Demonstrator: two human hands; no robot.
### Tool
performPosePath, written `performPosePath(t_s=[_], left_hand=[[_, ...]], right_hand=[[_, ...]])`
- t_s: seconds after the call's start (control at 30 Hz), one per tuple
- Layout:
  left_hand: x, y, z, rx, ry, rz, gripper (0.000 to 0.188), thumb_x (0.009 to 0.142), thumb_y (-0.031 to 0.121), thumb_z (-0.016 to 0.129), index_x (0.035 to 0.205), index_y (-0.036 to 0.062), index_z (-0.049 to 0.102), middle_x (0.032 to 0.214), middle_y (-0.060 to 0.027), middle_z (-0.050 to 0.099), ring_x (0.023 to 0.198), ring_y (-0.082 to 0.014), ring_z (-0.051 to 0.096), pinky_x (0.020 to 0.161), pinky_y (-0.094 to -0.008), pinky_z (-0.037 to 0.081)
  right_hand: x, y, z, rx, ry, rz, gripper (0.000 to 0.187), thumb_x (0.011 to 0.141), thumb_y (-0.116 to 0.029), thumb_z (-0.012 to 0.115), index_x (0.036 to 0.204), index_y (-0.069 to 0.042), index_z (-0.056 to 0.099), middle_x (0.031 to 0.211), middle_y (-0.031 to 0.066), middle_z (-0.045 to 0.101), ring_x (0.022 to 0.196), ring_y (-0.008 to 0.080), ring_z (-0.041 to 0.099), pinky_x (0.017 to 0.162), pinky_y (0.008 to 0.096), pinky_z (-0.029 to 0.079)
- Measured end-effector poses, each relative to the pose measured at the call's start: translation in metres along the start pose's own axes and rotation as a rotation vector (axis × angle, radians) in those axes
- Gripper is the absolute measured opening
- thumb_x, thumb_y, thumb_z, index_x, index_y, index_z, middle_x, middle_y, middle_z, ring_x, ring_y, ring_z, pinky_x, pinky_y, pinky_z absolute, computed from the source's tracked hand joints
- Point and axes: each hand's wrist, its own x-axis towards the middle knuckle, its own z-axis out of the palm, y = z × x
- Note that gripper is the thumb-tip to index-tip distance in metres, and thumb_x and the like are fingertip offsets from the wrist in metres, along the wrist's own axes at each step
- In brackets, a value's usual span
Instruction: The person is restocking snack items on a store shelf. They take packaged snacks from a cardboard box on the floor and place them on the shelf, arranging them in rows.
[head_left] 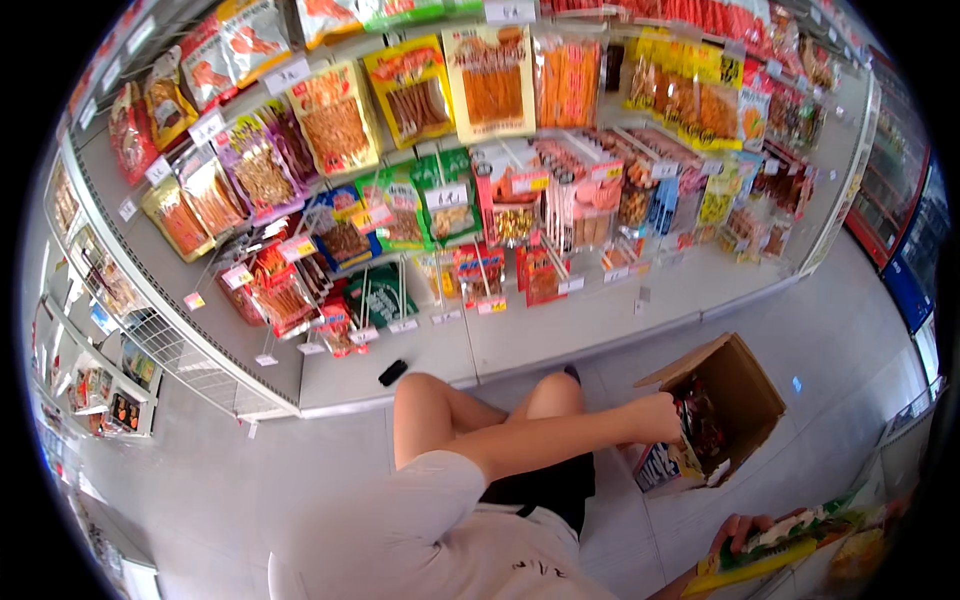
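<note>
My left arm stretches across my bent knees to an open cardboard box (755,400) on the floor. My left hand (655,418) is at the box's near-left edge, its fingers curled and partly hidden from view. Dark red shiny packets (703,420) lie inside the box, right beside that hand. At the lower right, my right hand (748,530) is closed round a yellow-and-green snack bag (775,562). More bagged goods (858,555) sit beside that bag, partly lost at the dark rim.
A shelf rack (540,345) stands ahead, with hanging snack bags (490,85) in several rows and price tags. A small black object (393,373) lies on its base ledge. A wire side rack (190,350) stands left; a red-and-blue cooler (890,210) stands far right.
</note>
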Motion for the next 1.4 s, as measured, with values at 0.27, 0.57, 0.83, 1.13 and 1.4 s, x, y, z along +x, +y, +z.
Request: performPosePath(t_s=[0.27,0.57,0.83,1.13,1.4], left_hand=[[-0.075,0.113,0.152,-0.437,-0.441,-0.172,0.006,0.074,0.015,0.071,0.076,0.0149,0.076,0.077,-0.0042,0.073,0.078,-0.0264,0.072,0.069,-0.0421,0.052],[-0.118,0.083,0.131,-0.788,-0.299,-0.079,0.037,0.089,0.023,0.066,0.125,0.0156,0.07,0.117,-0.0117,0.072,0.113,-0.0235,0.066,0.097,-0.0357,0.047],[-0.256,0.013,0.003,-2.18,0.418,-1.356,0.057,0.098,0.04,0.061,0.146,0.0115,0.05,0.136,-0.0102,0.062,0.127,-0.0213,0.058,0.105,-0.0375,0.045],[-0.355,-0.02,-0.104,-1.945,1.026,-1.276,0.062,0.093,0.005,0.073,0.146,0.0023,0.042,0.138,-0.0067,0.058,0.126,-0.0161,0.055,0.105,-0.0339,0.046],[-0.388,-0.038,-0.12,-1.935,1.53,-0.825,0.075,0.09,0.025,0.078,0.151,0.0081,0.038,0.146,-0.0103,0.052,0.135,-0.0268,0.051,0.113,-0.045,0.039]], right_hand=[[-0.034,0.058,-0.002,0.032,0.175,0.347,0.054,0.094,-0.043,0.066,0.133,-0.006,0.058,0.126,0.0104,0.067,0.065,0.0224,0.06,0.068,0.0406,0.044],[0.019,0.162,0.031,-0.154,0.445,0.588,0.076,0.085,-0.022,0.079,0.147,-0.006,0.038,0.136,0.0121,0.056,0.121,0.0286,0.059,0.098,0.0477,0.051],[0.116,0.272,0.073,-0.469,0.236,0.8,0.051,0.087,-0.008,0.079,0.132,-0.002,0.057,0.125,0.0048,0.064,0.114,0.0154,0.06,0.099,0.0333,0.049],[0.156,0.387,0.138,-0.708,-0.32,0.782,0.037,0.082,-0.027,0.083,0.109,-0.006,0.069,0.098,0.0099,0.074,0.088,0.028,0.072,0.077,0.0339,0.054],[0.183,0.405,0.168,-0.889,-0.631,0.891,0.044,0.088,-0.045,0.076,0.119,-0.015,0.07,0.102,0.0047,0.076,0.09,0.0248,0.073,0.076,0.0346,0.053]])
